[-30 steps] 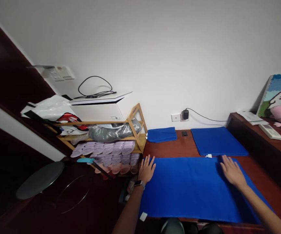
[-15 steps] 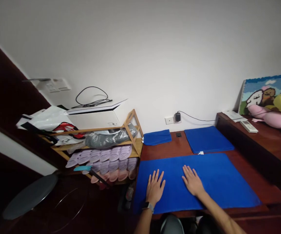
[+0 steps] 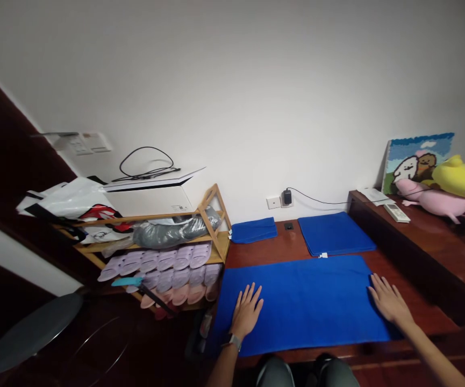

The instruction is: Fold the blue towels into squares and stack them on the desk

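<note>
Head view: the right hand (image 3: 389,302), earlier over the middle of the spread blue cloth (image 3: 308,309), now lies at its right edge; the left hand (image 3: 247,313) remains on its left part. Both are open, fingers extended, gripping nothing. The cloth lies flat on the near tabletop (image 3: 262,255), beyond it two folded blue cloths (image 3: 335,234); the shift suggests outward smoothing.
</note>
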Available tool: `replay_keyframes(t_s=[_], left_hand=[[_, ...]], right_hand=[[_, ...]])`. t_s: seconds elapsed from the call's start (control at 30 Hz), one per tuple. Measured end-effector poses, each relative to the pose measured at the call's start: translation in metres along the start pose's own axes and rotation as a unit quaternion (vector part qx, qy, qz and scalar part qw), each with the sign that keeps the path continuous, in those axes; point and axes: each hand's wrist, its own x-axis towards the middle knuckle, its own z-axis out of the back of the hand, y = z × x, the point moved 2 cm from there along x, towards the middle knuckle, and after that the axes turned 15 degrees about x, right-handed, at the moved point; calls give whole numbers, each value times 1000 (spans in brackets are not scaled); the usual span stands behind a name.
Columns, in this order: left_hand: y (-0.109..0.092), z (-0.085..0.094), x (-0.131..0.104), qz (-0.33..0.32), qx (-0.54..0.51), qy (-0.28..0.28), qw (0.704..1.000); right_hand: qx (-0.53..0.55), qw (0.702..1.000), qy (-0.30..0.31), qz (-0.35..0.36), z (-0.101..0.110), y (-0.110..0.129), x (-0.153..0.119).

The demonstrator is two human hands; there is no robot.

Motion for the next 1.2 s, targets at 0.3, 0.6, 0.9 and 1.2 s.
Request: replay_keyframes(t_s=[0.3,0.6,0.9,1.2], left_hand=[[81,-14,6,35,53,-78,995],[110,-42,3,34,77,-98,992],[102,-24,2,43,77,-85,993],[-13,12,-21,-59,27,-68,996]], right_hand=[[89,976,49,190,-26,198,11],[65,984,96,134,-44,161,58],[-5,998,47,-32,10,11,94],[164,947,19,274,-55,247,-58]])
